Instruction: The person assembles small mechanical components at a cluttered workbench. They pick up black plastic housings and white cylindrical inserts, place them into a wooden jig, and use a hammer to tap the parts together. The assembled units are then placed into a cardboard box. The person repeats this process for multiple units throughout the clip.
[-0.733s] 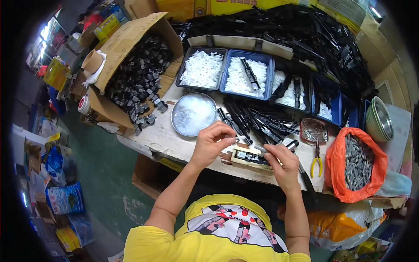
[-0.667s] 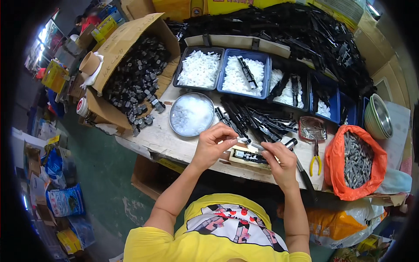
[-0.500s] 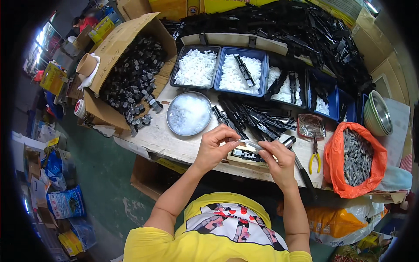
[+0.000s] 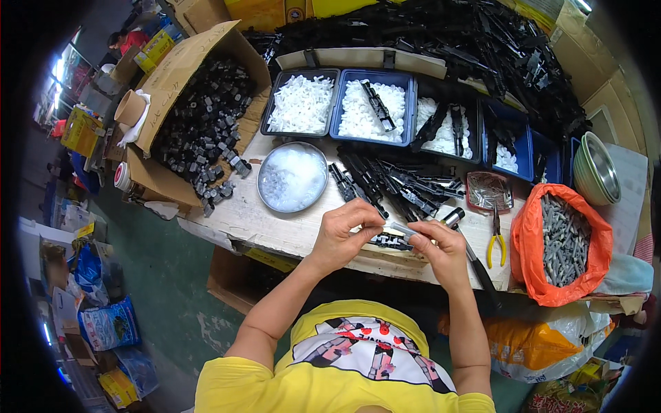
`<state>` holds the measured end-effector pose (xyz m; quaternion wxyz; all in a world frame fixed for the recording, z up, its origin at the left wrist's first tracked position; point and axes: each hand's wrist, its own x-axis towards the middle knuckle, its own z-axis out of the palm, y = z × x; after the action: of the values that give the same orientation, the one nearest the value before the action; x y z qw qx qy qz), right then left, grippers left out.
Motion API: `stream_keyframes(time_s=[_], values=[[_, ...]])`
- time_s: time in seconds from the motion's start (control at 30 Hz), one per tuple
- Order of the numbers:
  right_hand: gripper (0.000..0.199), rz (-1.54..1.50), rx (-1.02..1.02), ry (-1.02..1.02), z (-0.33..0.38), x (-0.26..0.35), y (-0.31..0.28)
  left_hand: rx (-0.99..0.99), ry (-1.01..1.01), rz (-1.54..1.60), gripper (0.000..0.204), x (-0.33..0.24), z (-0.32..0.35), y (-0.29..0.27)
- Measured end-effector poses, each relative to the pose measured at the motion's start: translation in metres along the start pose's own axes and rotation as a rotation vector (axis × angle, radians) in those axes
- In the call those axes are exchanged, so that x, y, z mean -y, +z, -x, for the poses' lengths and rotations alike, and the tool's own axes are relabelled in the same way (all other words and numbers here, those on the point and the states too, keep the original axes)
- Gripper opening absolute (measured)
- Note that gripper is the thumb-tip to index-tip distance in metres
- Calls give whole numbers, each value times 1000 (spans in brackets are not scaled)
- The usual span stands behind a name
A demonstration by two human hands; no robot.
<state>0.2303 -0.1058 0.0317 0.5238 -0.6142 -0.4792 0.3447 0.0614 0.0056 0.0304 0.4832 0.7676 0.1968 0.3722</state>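
My two hands meet over the front of the workbench. My right hand (image 4: 444, 253) is closed in a pinch on a small grey plastic piece (image 4: 403, 229), slim and tube-like. The fingertips of my left hand (image 4: 346, 230) are pinched at its other end, on a small white part mostly hidden by the fingers. Just beneath them on the bench lies a black slotted mechanism (image 4: 390, 241). A hammer (image 4: 476, 261) with a black handle rests beside my right hand. A round metal dish (image 4: 292, 177) of whitish bits stands beyond my left hand.
Bins of white parts (image 4: 301, 104) line the back, before a heap of black mechanisms (image 4: 454, 45). A cardboard box (image 4: 162, 103) spills dark blocks at left. At right are yellow-handled pliers (image 4: 496, 251), a pin tray (image 4: 489, 191) and an orange bag (image 4: 527, 248) of grey pieces.
My hands have drawn slightly closer together, and the white part at my left fingertips shows less now. The view has shifted a little.
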Motion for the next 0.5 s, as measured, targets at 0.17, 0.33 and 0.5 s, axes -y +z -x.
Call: stream_keyframes(time_s=[0.17,0.33,0.5], values=[[17,-425,86,351,3,2,-8,107,90,-12,15,4,1,2],[18,-406,100,320,10,-7,-11,158,141,-81,21,4,1,9],[16,-395,41,371,24,-18,-30,140,88,-239,32,10,3,12]])
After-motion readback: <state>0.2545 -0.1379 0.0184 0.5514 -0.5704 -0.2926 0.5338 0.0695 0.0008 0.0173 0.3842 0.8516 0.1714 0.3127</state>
